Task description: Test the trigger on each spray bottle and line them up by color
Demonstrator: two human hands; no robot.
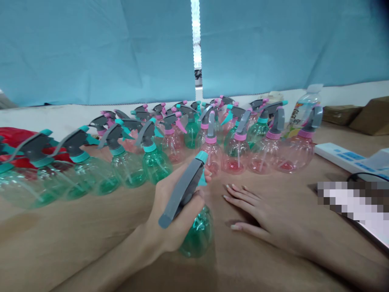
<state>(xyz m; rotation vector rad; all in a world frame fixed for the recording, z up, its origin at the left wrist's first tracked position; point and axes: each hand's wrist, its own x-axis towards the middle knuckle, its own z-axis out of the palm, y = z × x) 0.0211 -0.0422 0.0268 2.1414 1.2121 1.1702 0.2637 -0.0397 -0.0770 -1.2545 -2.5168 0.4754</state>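
Observation:
My left hand (pixel 173 207) is wrapped round the neck of a green spray bottle (pixel 197 235) with a grey trigger head and turquoise nozzle. This bottle stands near the front of the brown table (pixel 121 247), and my fingers partly hide its neck and trigger. To its right, my right hand (pixel 258 215) lies palm down on the table, fingers stretched out and holding nothing. Just beyond the hands is a row of spray bottles, green ones (pixel 156 164) on the left and pink ones (pixel 235 160) on the right.
More spray bottles (pixel 191 129) crowd behind the front row. A red bag (pixel 18 136) lies at the left. On the right are a clear drink bottle (pixel 306 103), cardboard boxes (pixel 377 115), a white power strip (pixel 343 158) and a blurred-out phone-like slab (pixel 358 211). Blue cloth (pixel 91 48) hangs behind.

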